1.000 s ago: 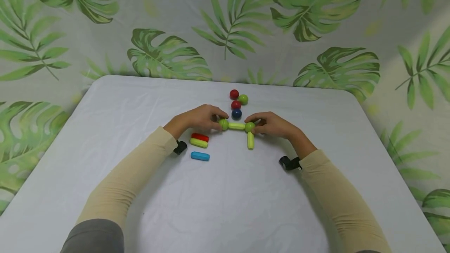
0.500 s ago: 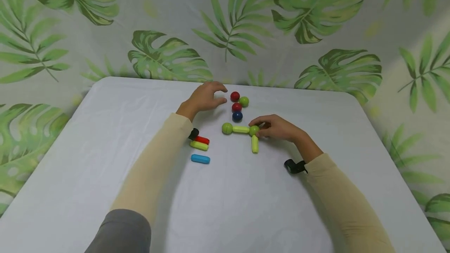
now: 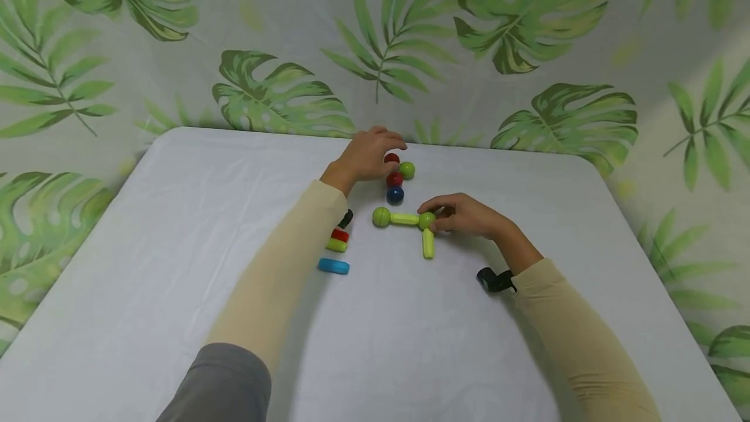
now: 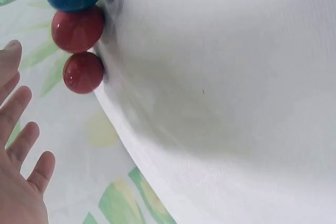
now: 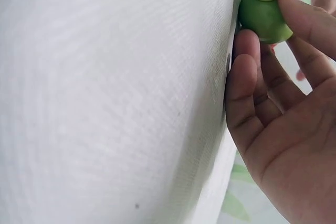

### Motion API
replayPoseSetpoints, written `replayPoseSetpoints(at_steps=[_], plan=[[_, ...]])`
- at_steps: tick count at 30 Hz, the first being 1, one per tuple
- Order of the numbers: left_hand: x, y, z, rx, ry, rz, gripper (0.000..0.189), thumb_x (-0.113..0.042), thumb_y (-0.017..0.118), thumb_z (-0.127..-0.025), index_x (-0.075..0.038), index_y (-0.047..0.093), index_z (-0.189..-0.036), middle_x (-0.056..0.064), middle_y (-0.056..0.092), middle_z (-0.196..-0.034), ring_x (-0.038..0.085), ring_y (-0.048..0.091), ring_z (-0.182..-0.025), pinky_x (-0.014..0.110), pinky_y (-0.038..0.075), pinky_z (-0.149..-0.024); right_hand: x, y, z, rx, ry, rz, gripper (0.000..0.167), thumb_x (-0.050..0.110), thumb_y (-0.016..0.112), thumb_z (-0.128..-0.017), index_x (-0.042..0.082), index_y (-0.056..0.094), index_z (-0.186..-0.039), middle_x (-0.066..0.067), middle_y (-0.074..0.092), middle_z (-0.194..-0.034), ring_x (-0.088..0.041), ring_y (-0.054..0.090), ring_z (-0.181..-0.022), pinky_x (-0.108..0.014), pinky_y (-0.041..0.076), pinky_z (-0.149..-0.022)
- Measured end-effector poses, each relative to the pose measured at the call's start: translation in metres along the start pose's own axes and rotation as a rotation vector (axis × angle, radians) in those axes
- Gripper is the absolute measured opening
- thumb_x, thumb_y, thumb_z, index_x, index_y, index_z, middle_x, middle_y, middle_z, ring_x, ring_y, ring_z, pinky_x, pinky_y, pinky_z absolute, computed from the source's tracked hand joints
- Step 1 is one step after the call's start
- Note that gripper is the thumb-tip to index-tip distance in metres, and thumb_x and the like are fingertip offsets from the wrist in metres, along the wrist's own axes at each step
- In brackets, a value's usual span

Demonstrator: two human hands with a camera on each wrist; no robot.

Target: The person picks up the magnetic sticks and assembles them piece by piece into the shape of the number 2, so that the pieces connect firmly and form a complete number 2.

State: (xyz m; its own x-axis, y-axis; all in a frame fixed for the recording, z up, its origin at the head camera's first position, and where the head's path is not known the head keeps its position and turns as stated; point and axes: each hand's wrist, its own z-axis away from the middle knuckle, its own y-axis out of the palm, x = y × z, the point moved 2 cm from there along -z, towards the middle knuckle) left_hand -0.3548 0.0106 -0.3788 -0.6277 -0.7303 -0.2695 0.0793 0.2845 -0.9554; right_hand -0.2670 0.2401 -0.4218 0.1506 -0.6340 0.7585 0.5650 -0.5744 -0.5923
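Green toy (image 3: 405, 219) seems steadied by just the pinching right hand (image 3: 465, 215), since the wide left hand (image 3: 369, 154) moved near the far red ball (image 4: 83, 73).

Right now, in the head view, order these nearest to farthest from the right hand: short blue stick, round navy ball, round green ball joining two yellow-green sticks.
1. Joining green ball: held by the right hand.
2. Navy ball: left of the hand, slightly farther from the person.
3. Blue stick: well left, nearer the person.
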Motion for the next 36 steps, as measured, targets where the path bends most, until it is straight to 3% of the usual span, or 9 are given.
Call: replayPoseSetpoints(at_steps=[10, 20, 33, 36], plan=[[-0.01, 0.014, -0.006, 0.052, 0.01, -0.074, 0.048, -0.042, 0.063, -0.095, -0.021, 0.059, -0.137, -0.004, 0.057, -0.145, 0.024, 0.041, -0.141, 0.05, 0.035, -0.113, 0.005, -0.001, 0.005, 0.006, -0.011, 0.005, 0.035, 0.016, 0.07, -0.091, 0.016, 0.067, -0.127, -0.009, 0.067, -0.122, -0.018, 0.063, -0.098, -0.029, 0.051, -0.08], [-0.012, 0.016, -0.009, 0.088, -0.003, -0.091, 0.052, -0.043, 0.064, -0.095, -0.023, 0.056, -0.142, -0.005, 0.058, -0.144, 0.024, 0.04, -0.142, 0.049, 0.034, -0.115, 0.007, -0.002, 0.004, 0.014, -0.013, 0.029, 0.036, 0.017, 0.071, -0.091, 0.017, 0.067, -0.127, -0.008, 0.067, -0.125, -0.02, 0.063, -0.103, -0.031, 0.05, -0.084], [-0.013, 0.025, -0.012, 0.094, -0.048, -0.044, 0.048, -0.038, 0.064, -0.095, -0.023, 0.058, -0.14, -0.002, 0.061, -0.139, 0.023, 0.045, -0.138, 0.047, 0.036, -0.113, 0.003, -0.002, 0.004, 0.007, -0.029, 0.011, 0.037, 0.016, 0.073, -0.09, 0.015, 0.068, -0.126, -0.008, 0.067, -0.123, -0.019, 0.064, -0.101, -0.03, 0.05, -0.084], [-0.014, 0.027, -0.014, 0.088, -0.051, -0.025, 0.043, -0.031, 0.063, -0.096, -0.022, 0.061, -0.137, -0.002, 0.062, -0.139, 0.024, 0.046, -0.137, 0.047, 0.038, -0.112, 0.002, -0.002, 0.004, 0.006, -0.037, 0.008, 0.037, 0.016, 0.073, -0.089, 0.015, 0.068, -0.126, -0.008, 0.068, -0.122, -0.02, 0.063, -0.101, -0.031, 0.05, -0.085]])
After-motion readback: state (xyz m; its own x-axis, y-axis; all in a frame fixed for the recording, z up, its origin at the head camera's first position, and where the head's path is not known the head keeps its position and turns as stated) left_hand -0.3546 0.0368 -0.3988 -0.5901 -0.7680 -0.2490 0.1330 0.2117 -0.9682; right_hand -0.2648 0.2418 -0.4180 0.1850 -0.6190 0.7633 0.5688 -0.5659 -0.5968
